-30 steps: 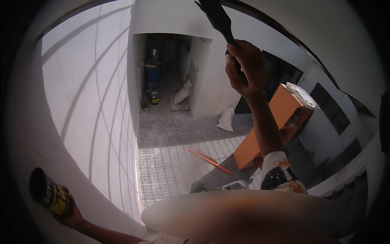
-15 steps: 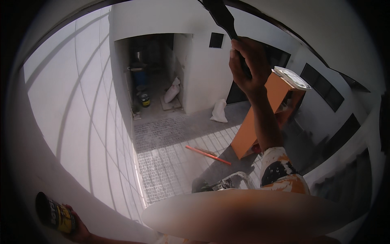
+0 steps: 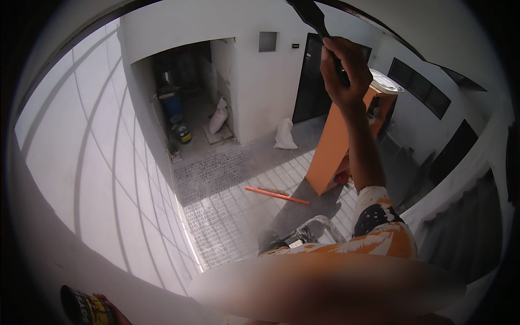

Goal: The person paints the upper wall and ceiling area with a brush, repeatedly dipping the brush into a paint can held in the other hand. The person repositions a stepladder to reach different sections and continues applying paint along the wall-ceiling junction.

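Right hand [image 3: 342, 70] raised far right, fingers wrapped tight on dark flat-bladed brush [image 3: 311, 13] to reach overhead; left hand [image 3: 111, 310] near left, fingers curled w/ black-yellow can [image 3: 84, 307] kept low.

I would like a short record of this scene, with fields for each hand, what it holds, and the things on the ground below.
Right hand: raised right hand gripping the handle of a dark paintbrush
Left hand: left hand at the lower edge, holding a dark can
Viewpoint: high up, looking down on a tiled courtyard floor
Below: orange cabinet, orange-red bar lying on the tiles, white sack by the wall
Wall: white wall on the left
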Demonstrator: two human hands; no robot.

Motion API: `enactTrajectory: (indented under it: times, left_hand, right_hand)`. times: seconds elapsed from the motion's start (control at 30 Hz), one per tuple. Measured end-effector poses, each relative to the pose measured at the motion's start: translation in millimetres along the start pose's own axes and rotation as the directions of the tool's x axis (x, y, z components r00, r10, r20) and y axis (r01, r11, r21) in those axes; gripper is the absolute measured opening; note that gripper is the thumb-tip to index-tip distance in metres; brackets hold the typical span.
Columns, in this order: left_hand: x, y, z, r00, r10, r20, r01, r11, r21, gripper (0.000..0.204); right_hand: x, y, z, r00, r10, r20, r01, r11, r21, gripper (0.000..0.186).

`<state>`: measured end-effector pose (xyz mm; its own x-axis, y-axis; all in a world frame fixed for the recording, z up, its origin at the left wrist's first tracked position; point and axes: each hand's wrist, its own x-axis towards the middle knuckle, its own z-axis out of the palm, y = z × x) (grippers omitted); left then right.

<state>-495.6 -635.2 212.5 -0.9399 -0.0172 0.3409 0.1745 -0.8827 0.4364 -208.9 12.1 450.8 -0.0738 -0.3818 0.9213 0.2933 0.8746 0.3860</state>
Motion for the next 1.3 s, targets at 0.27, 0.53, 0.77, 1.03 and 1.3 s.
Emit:
enactTrajectory:
  times: [0.27,0.53,0.77,1.03,1.3]
  left_hand:
    - [-12,-13,-24,0.98,-0.164,-0.114,0.132,0.959,-0.25,0.059]
    - [-40,-90,-50,0.934,-0.358,-0.005,0.337,0.883,-0.327,0.072]
    - [-67,-188,-55,0.832,-0.537,0.139,0.549,0.763,-0.341,0.082]
    - [-110,-299,-9,0.628,-0.736,0.253,0.75,0.486,-0.448,0.082]
    - [-132,-349,53,0.438,-0.876,0.202,0.844,0.324,-0.428,0.072]
  right_hand:
    - [-9,32,-22,0.999,0.031,-0.015,-0.031,0.999,-0.033,0.029]
    - [-21,61,-37,0.995,0.095,-0.017,-0.095,0.995,-0.03,0.029]
    - [-34,78,-50,0.976,0.204,-0.077,-0.211,0.973,-0.095,0.026]
    - [-55,-17,-38,0.553,0.818,0.157,-0.778,0.44,0.449,0.034]
    - [-72,-161,35,0.275,0.126,0.953,-0.95,-0.115,0.289,0.042]
